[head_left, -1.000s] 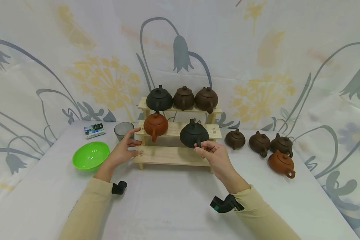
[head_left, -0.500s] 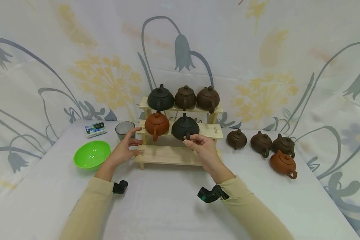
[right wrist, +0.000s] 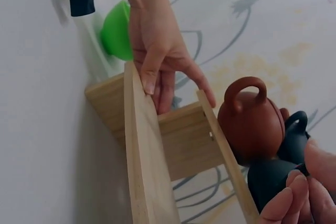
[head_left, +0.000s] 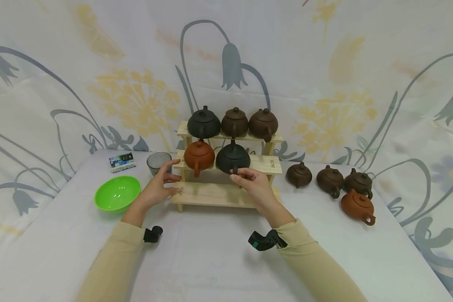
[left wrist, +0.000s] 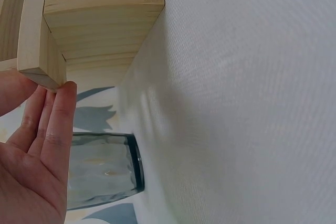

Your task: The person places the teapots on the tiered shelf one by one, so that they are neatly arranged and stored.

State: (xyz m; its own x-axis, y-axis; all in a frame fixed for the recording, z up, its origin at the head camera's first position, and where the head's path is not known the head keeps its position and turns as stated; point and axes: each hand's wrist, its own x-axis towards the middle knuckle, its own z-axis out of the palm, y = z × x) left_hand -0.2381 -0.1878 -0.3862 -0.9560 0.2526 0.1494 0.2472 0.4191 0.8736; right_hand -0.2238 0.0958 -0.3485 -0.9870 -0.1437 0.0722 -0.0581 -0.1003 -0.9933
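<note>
On the middle shelf of a three-tier wooden stand (head_left: 215, 195) sits a black teapot (head_left: 233, 157), its handle pinched between the thumb and fingers of my right hand (head_left: 258, 191). Just left of it is a reddish-orange teapot (head_left: 199, 154), handle facing me. My left hand (head_left: 154, 193) holds the stand's left end, thumb and fingertips around the board ends, as the left wrist view also shows. Along the top shelf stand another black teapot (head_left: 204, 123) and two dark brown teapots, one central (head_left: 234, 121) and one at the right (head_left: 263, 122).
A green bowl (head_left: 118, 193), a grey glass cup (head_left: 156, 161) and a small patterned box (head_left: 122, 162) lie left of the stand. To its right are three dark brown teapots, the nearest one (head_left: 299, 174) apart, and an orange teapot (head_left: 357, 205).
My right hand has carried the black teapot left and slightly up, beside the orange one on the middle shelf; in the last half second it barely moved. My left hand stayed on the stand.
</note>
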